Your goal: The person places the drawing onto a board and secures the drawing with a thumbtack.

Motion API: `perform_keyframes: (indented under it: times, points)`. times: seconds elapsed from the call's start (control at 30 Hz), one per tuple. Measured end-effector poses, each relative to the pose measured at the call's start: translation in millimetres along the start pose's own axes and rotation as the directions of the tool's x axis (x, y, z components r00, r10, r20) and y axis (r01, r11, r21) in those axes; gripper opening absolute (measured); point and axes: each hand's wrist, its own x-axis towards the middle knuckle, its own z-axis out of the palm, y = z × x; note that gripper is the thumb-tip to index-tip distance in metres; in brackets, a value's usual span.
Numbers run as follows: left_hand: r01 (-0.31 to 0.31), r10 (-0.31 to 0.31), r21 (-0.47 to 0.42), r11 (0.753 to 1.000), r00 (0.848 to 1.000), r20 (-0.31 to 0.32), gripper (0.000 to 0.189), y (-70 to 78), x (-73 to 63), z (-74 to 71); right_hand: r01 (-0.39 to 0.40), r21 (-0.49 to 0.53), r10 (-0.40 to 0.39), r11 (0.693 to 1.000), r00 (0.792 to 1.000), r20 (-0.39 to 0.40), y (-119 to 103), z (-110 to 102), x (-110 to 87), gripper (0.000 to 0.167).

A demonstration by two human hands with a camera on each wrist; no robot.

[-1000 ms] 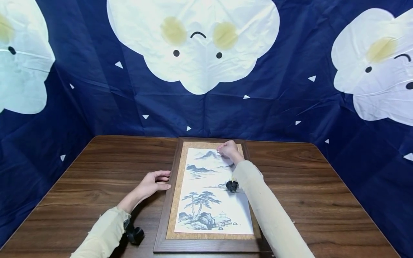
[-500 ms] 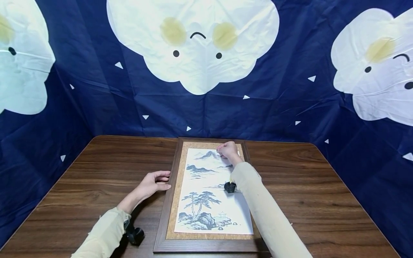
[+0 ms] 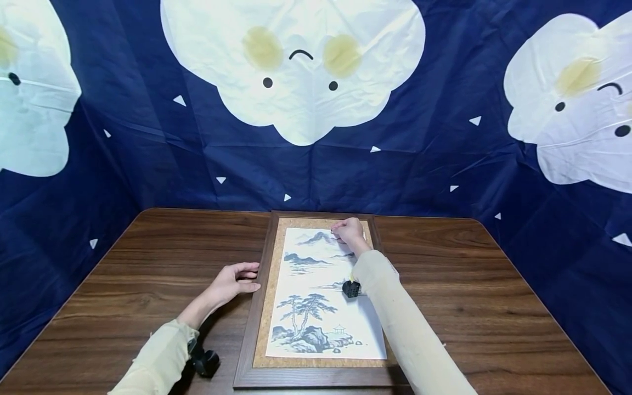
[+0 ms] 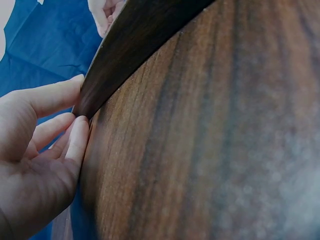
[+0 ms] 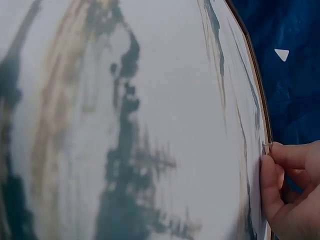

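Observation:
A paper sheet with a landscape ink painting (image 3: 316, 296) lies on a cork board (image 3: 261, 351) with a dark wooden frame (image 3: 247, 351). My right hand (image 3: 351, 233) is at the sheet's top edge, right of its middle. There, in the right wrist view, my right thumb and finger pinch a small pale pushpin (image 5: 268, 145), partly hidden by the fingertips. Whether its point is in the board cannot be seen. My left hand (image 3: 232, 282) touches the frame's left side with extended fingertips (image 4: 77, 122), as the left wrist view shows.
The brown wooden table (image 3: 148, 274) extends on both sides of the board. Behind it hangs a dark blue cloth (image 3: 311, 181) with white clouds and small triangles. Each wrist carries a black camera, one close above the painting.
My right forearm and wrist have shifted slightly left, while the fingers stay at the same place on the sheet's top edge. The left hand keeps its place on the frame.

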Motion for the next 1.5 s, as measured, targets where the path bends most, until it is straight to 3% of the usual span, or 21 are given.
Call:
perform_keyframes:
  times: [0.17,0.5,0.77,0.87,1.03,1.5]
  points:
    - [0.008,-0.008,0.003,1.0,1.0,-0.002,0.054,-1.3,0.3,-1.0,0.008,0.006,-0.008,1.0,1.0,0.022,1.2,0.5,1.9,0.008]
    - [0.009,-0.008,-0.03,0.999,1.0,0.017,0.055,1.5,-0.9,0.1,0.005,-0.008,-0.005,1.0,1.0,0.0,2.4,2.3,1.7,0.009]
    - [0.013,-0.013,-0.004,1.0,1.0,0.005,0.054,-3.1,0.8,0.6,0.023,-0.039,-0.024,0.999,1.0,-0.018,1.7,3.1,-2.0,0.009]
    - [0.016,-0.016,-0.005,1.0,1.0,-0.001,0.054,-4.6,1.1,0.6,0.08,-0.141,-0.086,0.987,0.995,-0.04,2.5,4.4,-1.7,0.01]
    - [0.002,-0.002,-0.005,1.0,1.0,0.001,0.054,-5.6,1.2,0.4,0.16,-0.329,-0.194,0.931,0.978,-0.075,4.3,5.9,-0.1,0.01]
    - [-0.007,0.007,-0.013,1.0,1.0,0.007,0.055,-3.2,0.7,0.1,0.145,-0.303,-0.185,0.942,0.977,-0.107,4.5,7.0,0.5,0.008]
